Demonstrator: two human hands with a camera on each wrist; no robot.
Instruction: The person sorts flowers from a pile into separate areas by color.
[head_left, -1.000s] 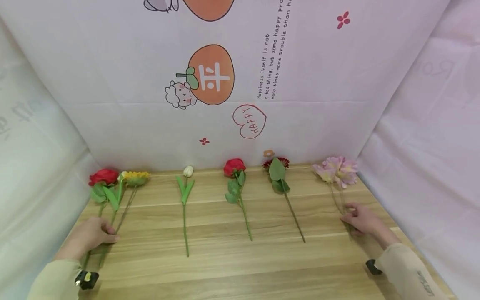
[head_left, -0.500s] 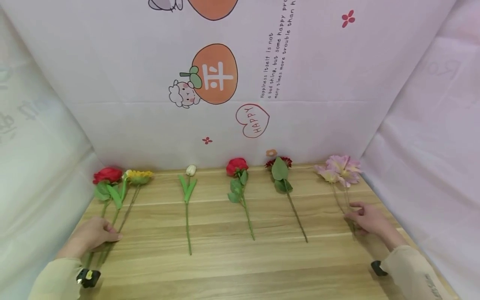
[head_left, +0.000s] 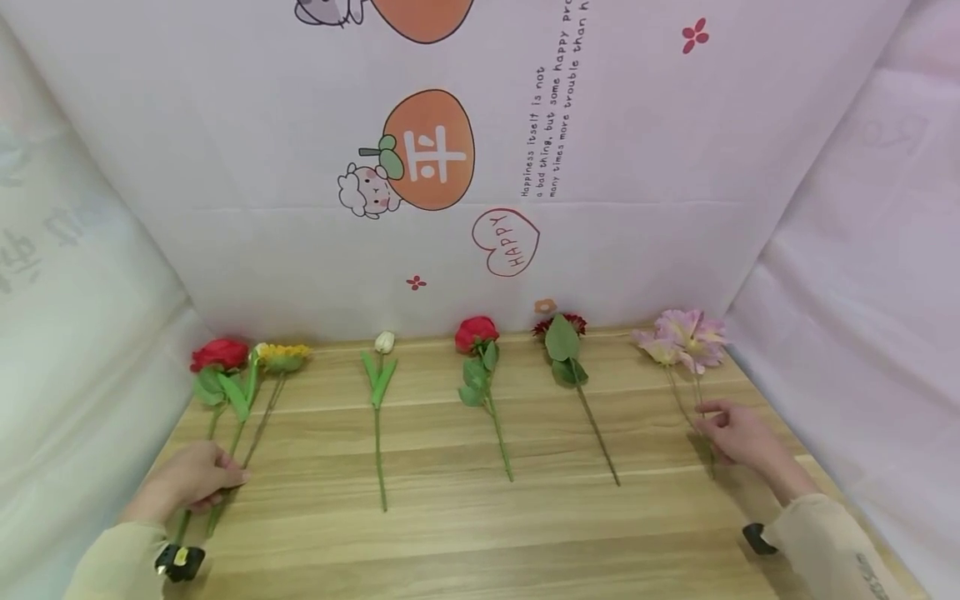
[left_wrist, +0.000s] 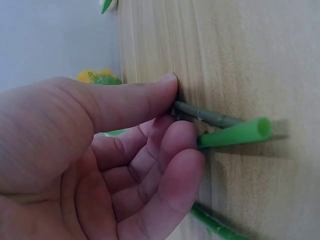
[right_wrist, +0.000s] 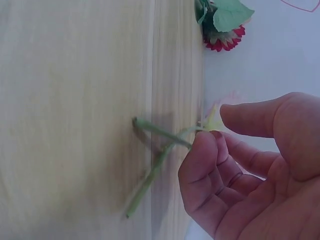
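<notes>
At the left, my left hand (head_left: 193, 479) pinches the dark sunflower stem (left_wrist: 215, 117) between thumb and forefinger. A bright green stem (left_wrist: 235, 135) passes behind its curled fingers. These stems lead up to a sunflower (head_left: 283, 360), a red rose (head_left: 219, 355) and a white tulip, lying close together. My right hand (head_left: 738, 433) is at the stems of pale purple flowers (head_left: 690, 340) on the right. In the right wrist view its fingertips lie in front of a thin green stem (right_wrist: 160, 131), touching or very near it. Its thumb stands apart from the forefinger.
Between the hands lie a white tulip (head_left: 385, 342), a red rose (head_left: 476, 333) and a dark red flower (head_left: 576, 323) with a large leaf, spaced in a row. The wooden table (head_left: 465, 542) meets a printed white cloth wall (head_left: 300, 267) behind; pale cloth hangs at both sides.
The head view has shifted slightly, so everything appears a little further right. Both hands stay by the same stems, with only tiny movements; the middle flowers have not moved.
</notes>
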